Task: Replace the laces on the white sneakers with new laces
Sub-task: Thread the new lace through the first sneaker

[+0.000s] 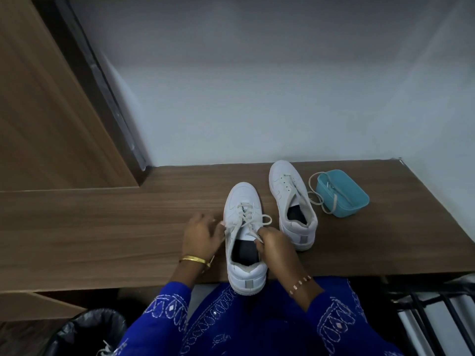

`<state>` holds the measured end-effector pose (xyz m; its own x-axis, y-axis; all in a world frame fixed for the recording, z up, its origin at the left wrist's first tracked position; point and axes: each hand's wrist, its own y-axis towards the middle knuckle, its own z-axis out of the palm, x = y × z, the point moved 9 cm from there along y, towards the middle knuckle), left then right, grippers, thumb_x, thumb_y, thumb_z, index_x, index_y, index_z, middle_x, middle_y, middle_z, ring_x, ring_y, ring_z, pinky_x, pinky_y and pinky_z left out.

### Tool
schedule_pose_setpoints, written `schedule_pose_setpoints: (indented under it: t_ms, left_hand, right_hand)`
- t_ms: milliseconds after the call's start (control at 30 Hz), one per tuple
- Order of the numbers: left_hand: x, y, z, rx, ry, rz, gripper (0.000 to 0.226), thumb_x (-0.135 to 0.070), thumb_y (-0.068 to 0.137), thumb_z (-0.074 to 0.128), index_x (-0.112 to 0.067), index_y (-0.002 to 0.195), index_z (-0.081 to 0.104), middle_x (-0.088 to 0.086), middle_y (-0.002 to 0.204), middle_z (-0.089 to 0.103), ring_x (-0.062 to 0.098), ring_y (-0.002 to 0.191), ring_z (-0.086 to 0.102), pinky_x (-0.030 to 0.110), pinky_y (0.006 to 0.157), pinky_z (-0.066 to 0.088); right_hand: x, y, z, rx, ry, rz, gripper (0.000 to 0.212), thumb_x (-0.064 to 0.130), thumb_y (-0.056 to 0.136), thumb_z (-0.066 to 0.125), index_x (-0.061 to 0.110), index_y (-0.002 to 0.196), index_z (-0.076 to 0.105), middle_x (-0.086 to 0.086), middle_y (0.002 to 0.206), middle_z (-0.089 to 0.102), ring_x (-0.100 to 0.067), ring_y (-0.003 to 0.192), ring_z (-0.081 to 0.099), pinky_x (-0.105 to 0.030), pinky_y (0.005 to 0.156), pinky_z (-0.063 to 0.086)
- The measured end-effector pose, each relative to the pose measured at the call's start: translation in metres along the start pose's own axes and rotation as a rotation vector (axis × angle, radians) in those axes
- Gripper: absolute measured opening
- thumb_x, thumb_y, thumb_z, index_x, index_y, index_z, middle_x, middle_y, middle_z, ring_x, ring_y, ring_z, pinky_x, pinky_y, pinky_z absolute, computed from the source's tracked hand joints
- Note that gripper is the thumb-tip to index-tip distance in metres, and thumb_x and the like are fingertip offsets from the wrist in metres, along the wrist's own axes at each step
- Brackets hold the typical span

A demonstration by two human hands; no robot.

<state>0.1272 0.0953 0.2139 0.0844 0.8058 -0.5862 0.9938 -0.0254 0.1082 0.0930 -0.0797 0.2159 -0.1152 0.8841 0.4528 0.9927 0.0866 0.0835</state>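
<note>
Near sneaker point(244, 240) on desk point(102, 227) edge, heel overhanging. Left hand point(201, 235) and right hand point(273, 246) each pinching an end of its lace point(245, 218). Second sneaker point(291, 204) far right, beside teal tub point(343, 192).

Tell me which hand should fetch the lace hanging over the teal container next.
Right. The right hand is nearer the teal container and the lace draped over it; the left hand sits on the near sneaker's far side, though both grip laces now.
</note>
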Motion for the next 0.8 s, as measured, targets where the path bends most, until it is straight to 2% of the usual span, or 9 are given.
schedule_pose_setpoints:
  t_ms: [100,233,300,367,467,567,633,700,800]
  left_hand:
    - [-0.028,-0.006,0.011,0.045,-0.056,0.148,0.032,-0.032,0.086,0.048,-0.012,0.101,0.069,0.009,0.097,0.065,0.026,0.093,0.056,0.025,0.076,0.034]
    - [-0.026,-0.005,-0.004,-0.102,-0.03,0.127,0.017,-0.02,0.087,0.061,-0.007,0.082,0.07,0.012,0.084,0.067,0.03,0.082,0.056,0.027,0.067,0.032]
    - [-0.021,-0.005,-0.013,-0.142,-0.013,0.115,0.02,-0.02,0.086,0.058,-0.008,0.075,0.069,0.011,0.075,0.067,0.031,0.074,0.056,0.028,0.064,0.032]
    - [-0.004,-0.003,-0.032,-0.238,-0.124,-0.015,0.025,-0.019,0.086,0.055,-0.005,0.069,0.067,0.013,0.064,0.063,0.03,0.063,0.054,0.031,0.06,0.035]
    - [0.037,-0.005,-0.057,-0.41,-0.482,-0.302,0.029,-0.008,0.088,0.057,-0.009,0.059,0.058,0.009,0.055,0.05,0.021,0.057,0.044,0.033,0.06,0.036]
    - [0.064,-0.012,-0.07,-0.524,-0.667,-0.44,0.038,-0.002,0.088,0.053,-0.014,0.053,0.047,0.005,0.054,0.041,0.013,0.055,0.036,0.029,0.061,0.032]
    - [0.071,-0.02,-0.067,-0.528,-0.635,-0.496,0.035,-0.002,0.089,0.049,-0.01,0.054,0.047,0.007,0.054,0.041,0.015,0.055,0.037,0.031,0.064,0.032]
    - [0.074,-0.024,-0.059,-0.486,-0.545,-0.535,0.032,-0.007,0.09,0.046,-0.007,0.058,0.05,0.01,0.057,0.044,0.025,0.06,0.044,0.034,0.065,0.034]
    - [0.059,-0.016,-0.042,-0.184,-0.184,-0.507,0.045,-0.043,0.082,0.038,-0.007,0.072,0.064,0.018,0.073,0.06,0.037,0.082,0.058,0.038,0.077,0.047]
  right_hand:
    - [0.001,-0.001,0.0,0.008,0.003,-0.004,0.015,0.014,0.091,0.048,0.004,0.093,0.059,-0.013,0.093,0.061,-0.026,0.085,0.058,-0.026,0.066,0.032]
    - [0.001,-0.002,-0.001,0.019,0.013,-0.005,0.014,0.013,0.091,0.048,0.003,0.091,0.058,-0.013,0.092,0.06,-0.027,0.085,0.057,-0.026,0.066,0.03]
    - [0.001,-0.002,-0.001,0.031,0.009,-0.003,0.015,0.014,0.091,0.048,0.004,0.092,0.058,-0.013,0.093,0.06,-0.027,0.086,0.057,-0.026,0.066,0.03]
    - [0.001,-0.001,0.0,0.043,0.0,0.009,0.016,0.015,0.092,0.047,0.004,0.095,0.058,-0.012,0.096,0.06,-0.026,0.088,0.057,-0.025,0.066,0.029]
    - [-0.001,-0.001,-0.001,0.044,-0.015,0.029,0.019,0.016,0.093,0.045,0.004,0.099,0.058,-0.012,0.099,0.06,-0.025,0.091,0.057,-0.024,0.067,0.029]
    - [0.0,-0.001,-0.001,0.049,-0.005,0.026,0.018,0.016,0.093,0.046,0.005,0.1,0.059,-0.011,0.099,0.06,-0.024,0.091,0.058,-0.026,0.069,0.035]
    - [0.0,-0.001,-0.001,0.05,-0.009,0.027,0.018,0.017,0.093,0.046,0.005,0.099,0.058,-0.011,0.098,0.061,-0.025,0.09,0.058,-0.027,0.069,0.034]
    - [0.0,0.0,-0.001,0.046,-0.01,0.03,0.017,0.016,0.093,0.046,0.004,0.097,0.058,-0.011,0.097,0.061,-0.026,0.089,0.058,-0.027,0.068,0.034]
    - [0.0,0.0,-0.001,0.045,-0.016,0.034,0.018,0.015,0.093,0.045,0.003,0.095,0.058,-0.012,0.097,0.06,-0.025,0.089,0.057,-0.024,0.065,0.029]
